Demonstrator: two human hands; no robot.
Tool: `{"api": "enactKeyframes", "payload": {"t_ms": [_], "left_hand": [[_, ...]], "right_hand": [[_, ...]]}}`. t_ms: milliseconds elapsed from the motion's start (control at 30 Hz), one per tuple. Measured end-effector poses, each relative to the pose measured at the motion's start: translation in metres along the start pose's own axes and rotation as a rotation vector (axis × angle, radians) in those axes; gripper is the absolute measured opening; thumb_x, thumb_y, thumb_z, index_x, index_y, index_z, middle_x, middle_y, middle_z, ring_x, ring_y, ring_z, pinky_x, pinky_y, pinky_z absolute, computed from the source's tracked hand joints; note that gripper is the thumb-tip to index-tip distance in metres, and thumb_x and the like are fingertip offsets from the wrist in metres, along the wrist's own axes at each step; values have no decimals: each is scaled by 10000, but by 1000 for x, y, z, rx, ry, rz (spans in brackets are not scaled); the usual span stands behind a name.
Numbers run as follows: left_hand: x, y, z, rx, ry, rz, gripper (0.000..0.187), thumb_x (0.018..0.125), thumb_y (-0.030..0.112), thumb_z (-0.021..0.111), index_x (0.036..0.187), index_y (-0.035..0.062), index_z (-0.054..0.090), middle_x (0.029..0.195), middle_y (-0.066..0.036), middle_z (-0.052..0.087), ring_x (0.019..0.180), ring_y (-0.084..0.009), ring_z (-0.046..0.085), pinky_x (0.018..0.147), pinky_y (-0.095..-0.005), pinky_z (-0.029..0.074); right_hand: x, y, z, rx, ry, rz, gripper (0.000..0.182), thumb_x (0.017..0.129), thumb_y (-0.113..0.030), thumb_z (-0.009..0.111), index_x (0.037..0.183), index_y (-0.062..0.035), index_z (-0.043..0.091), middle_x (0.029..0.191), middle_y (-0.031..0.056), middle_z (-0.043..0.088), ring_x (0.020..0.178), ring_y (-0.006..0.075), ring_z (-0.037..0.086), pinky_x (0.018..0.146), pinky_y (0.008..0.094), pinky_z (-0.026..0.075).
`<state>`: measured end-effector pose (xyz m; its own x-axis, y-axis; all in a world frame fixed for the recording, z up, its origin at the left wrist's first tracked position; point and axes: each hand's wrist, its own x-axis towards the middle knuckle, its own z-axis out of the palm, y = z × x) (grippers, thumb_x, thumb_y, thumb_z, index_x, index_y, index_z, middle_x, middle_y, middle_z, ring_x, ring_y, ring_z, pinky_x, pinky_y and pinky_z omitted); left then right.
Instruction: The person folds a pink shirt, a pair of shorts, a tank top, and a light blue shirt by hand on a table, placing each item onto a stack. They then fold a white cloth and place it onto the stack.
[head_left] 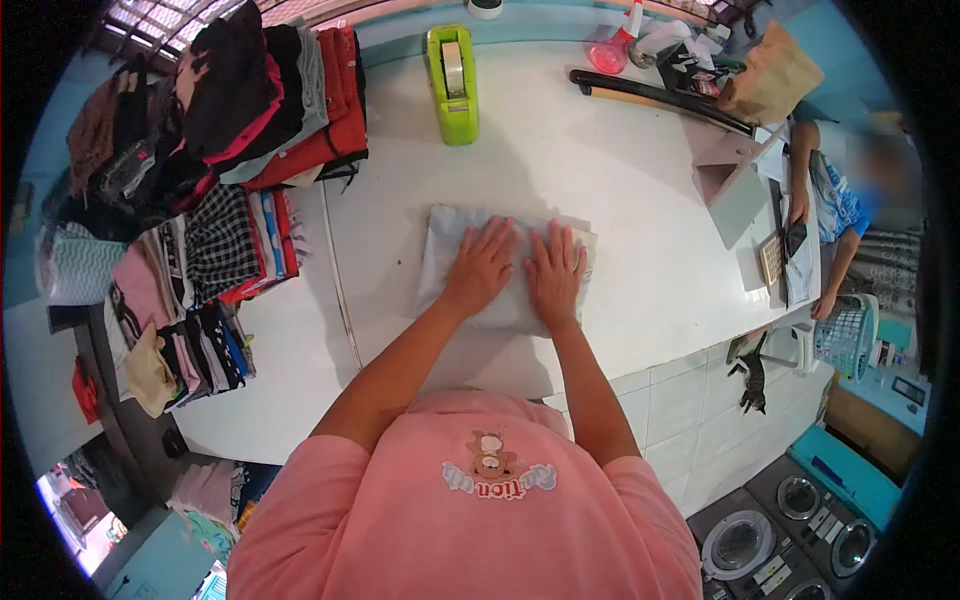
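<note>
A folded light grey-blue cloth (440, 262) lies flat on the white table (630, 170) in front of me. My left hand (484, 262) rests palm down on its upper middle, fingers stretched forward. Beside it, my right hand (555, 270) is pressed flat on the right part of the same cloth, with a ring on one finger. A small gap separates the two hands. Pale fabric edges show past the right hand's fingers.
Stacks of folded clothes (235, 240) fill the left side. A green tape dispenser (456, 90) stands ahead. At back right are a black roll (660, 100), a spray bottle (612, 50) and a paper bag (775, 78). A person (840, 200) sits right, above a cat (752, 378) on the floor.
</note>
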<state>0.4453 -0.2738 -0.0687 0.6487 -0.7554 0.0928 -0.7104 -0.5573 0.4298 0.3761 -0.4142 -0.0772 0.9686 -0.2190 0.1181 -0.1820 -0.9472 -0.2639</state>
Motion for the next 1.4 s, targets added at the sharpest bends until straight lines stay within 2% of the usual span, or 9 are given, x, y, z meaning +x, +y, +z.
{"api": "enactKeyframes", "payload": {"t_ms": [100,333,433,567,800,867,967,1267,1400], "left_hand": [[0,-15,-3,54,24,-227,577,780,336,517,1285,134,322,1377,-129,160,1272,-299,135,995,-521,98],[0,-17,-5,122,-36,-259,643,777,366,520,1311,124,258,1389,-138,101,1276,-318,100,991,-532,81],[-10,-16,-10,13,19,-247,667,775,364,522,1313,95,234,1388,-137,105,1275,-321,99,992,-527,83],[-33,12,-17,-19,-100,-28,713,754,380,539,1312,73,218,1391,-139,88,1282,-297,85,1004,-508,77],[-21,20,-18,55,-385,-33,816,691,473,571,1318,86,218,1401,-125,33,1294,-260,35,1006,-517,30],[-13,16,-17,22,-383,-49,815,696,483,564,1319,88,217,1403,-118,24,1292,-268,50,1002,-525,32],[-14,2,1,22,-226,-3,795,712,508,526,1320,98,220,1399,-137,35,1291,-272,54,1001,-526,26],[-64,25,-27,-23,-66,-9,715,749,401,536,1275,0,263,1366,-164,162,1265,-285,154,1007,-490,114],[-117,24,-28,12,-204,-44,688,739,384,555,1250,-5,310,1338,-176,216,1256,-299,171,1001,-493,127]], "right_hand": [[8,10,0,-104,-63,141,520,829,-391,432,1287,-175,315,1377,95,177,1265,300,154,972,530,153],[8,16,4,-125,-36,146,534,831,-414,416,1296,-181,299,1388,93,136,1271,288,136,968,543,149],[-4,34,-8,-54,-17,158,500,828,-342,460,1270,-145,332,1364,107,210,1243,279,225,957,499,217],[-53,36,-31,460,50,592,417,769,-186,568,1131,-33,427,1037,123,510,937,275,495,801,341,394],[-75,30,-31,620,-227,895,500,732,-207,620,1132,5,406,963,125,516,832,190,519,699,287,439],[-76,36,-22,1168,-133,1014,525,723,-191,624,1138,26,385,969,122,515,844,201,523,705,286,448],[-65,24,-43,1378,-192,1082,513,722,-167,613,1133,34,380,995,124,511,879,216,525,730,300,452],[-11,-42,-81,1446,-113,695,537,731,-109,570,1207,10,354,1044,112,506,884,196,518,722,287,441],[5,-82,-77,1363,-155,585,572,742,-123,563,1243,5,317,1026,104,521,873,186,517,713,277,441]]}}
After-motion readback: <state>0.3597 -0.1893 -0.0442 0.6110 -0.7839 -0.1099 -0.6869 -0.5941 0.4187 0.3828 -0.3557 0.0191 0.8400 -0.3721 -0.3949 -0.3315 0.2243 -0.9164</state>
